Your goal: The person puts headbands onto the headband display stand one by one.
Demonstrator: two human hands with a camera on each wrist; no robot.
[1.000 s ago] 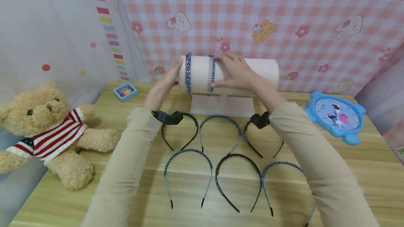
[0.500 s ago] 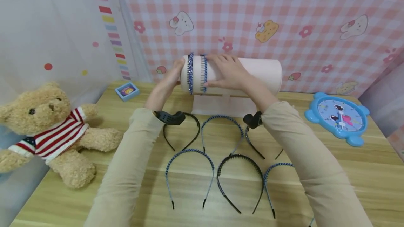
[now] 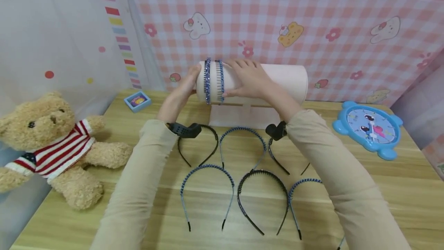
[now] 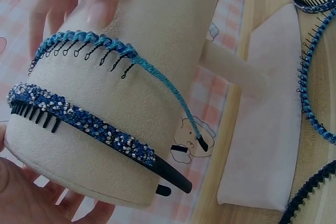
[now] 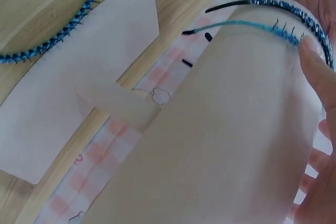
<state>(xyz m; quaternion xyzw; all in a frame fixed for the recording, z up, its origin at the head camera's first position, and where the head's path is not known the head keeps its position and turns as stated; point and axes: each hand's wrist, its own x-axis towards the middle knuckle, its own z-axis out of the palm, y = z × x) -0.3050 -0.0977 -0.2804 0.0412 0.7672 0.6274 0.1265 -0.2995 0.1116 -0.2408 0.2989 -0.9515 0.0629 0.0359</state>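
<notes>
A pale padded headband stand (image 3: 284,84), a horizontal roll on a flat base (image 3: 227,115), stands at the back of the table. My left hand (image 3: 184,90) grips the roll's left end, fingers bent against its rim. Near that end sits a headband crusted with blue and silver glitter (image 4: 89,121). Just right of it, a blue braided headband (image 4: 100,40) with small wire teeth arches over the roll, its tips pointing down in front. My right hand (image 3: 251,78) spreads over the roll, thumb (image 5: 310,51) at the braided headband's edge and fingers on the far side.
Several headbands lie on the wooden table in two rows, among them a blue braided one (image 3: 239,128) and a black toothed one (image 3: 262,171). A teddy bear (image 3: 64,153) sits left, a small blue box (image 3: 138,100) behind it. A blue clock (image 3: 372,126) lies right.
My right hand has slid left along the roll, and the blue braided headband has moved with it, closer to the glitter headband. My left hand has stayed at the roll's end.
</notes>
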